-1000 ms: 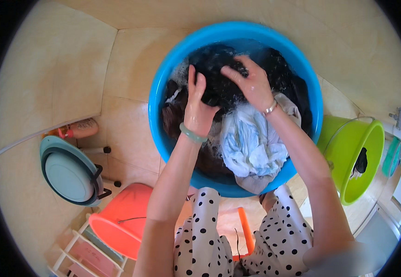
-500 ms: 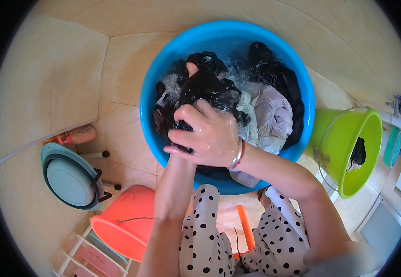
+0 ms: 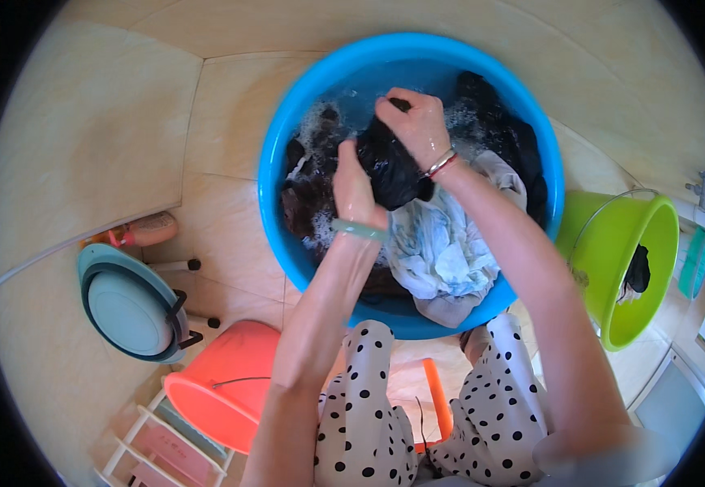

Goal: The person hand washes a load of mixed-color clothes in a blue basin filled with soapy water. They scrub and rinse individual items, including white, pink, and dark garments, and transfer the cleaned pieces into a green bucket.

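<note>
Where half a second ago my right hand (image 3: 414,123) lay over my left hand (image 3: 355,188), both grips now close on the black garment (image 3: 390,169), stretching it above the suds in the blue basin (image 3: 287,122); scrubbing continues.

Bright, even daylight fills the scene; shadows are soft. Wet glare glints on the blue basin (image 3: 287,122). Fisheye bending curves the floor tiles (image 3: 84,122), and black vignette rings the frame.

Bright blue basin (image 3: 287,122); black garment (image 3: 391,166); pale blue-and-white cloth (image 3: 437,247); lime green bucket (image 3: 657,268); coral bucket (image 3: 222,390); white trousers (image 3: 360,422), black polka dots.
</note>
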The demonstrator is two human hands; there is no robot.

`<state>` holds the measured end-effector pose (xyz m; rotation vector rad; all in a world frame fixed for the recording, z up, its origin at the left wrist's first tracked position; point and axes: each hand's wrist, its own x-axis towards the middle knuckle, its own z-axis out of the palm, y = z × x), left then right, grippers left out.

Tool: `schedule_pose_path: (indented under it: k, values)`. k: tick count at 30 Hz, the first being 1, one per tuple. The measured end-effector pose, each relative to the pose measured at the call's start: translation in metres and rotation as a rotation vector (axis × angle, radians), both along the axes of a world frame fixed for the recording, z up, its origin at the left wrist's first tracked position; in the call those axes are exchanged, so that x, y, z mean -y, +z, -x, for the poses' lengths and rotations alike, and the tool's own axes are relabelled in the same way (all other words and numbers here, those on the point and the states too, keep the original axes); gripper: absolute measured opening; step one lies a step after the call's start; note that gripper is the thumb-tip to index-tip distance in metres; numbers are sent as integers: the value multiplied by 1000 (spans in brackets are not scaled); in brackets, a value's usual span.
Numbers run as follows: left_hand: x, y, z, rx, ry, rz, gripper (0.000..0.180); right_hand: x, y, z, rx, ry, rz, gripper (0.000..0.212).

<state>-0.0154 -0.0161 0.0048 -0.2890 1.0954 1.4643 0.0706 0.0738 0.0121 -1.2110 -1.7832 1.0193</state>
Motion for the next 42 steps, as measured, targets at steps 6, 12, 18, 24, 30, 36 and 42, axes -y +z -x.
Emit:
schedule_pose_path:
  k: [6,12,18,24,30,36,42]
  values:
    - [5,1,33,-130,-102,-115,49,-39,-62,-44,90,-152,96,48]
    - [12,-35,51,-21,-170,-230,47,-14,-96,-40,675,211,-237,44]
    - [1,-26,33,-65,-207,-314,55,-8,-56,-14,153,10,15,29]
    - [-11,-4,47,97,-297,-444,53,82,65,-9,78,576,-435,24]
    - [-25,-12,30,892,-53,-623,64,114,82,4,60,565,-512,21]
    - [-11,19,29,402,-182,-409,62,100,80,17,49,364,-584,21]
    - [11,7,19,-23,-55,-246,52,73,65,26,-148,209,-565,21]
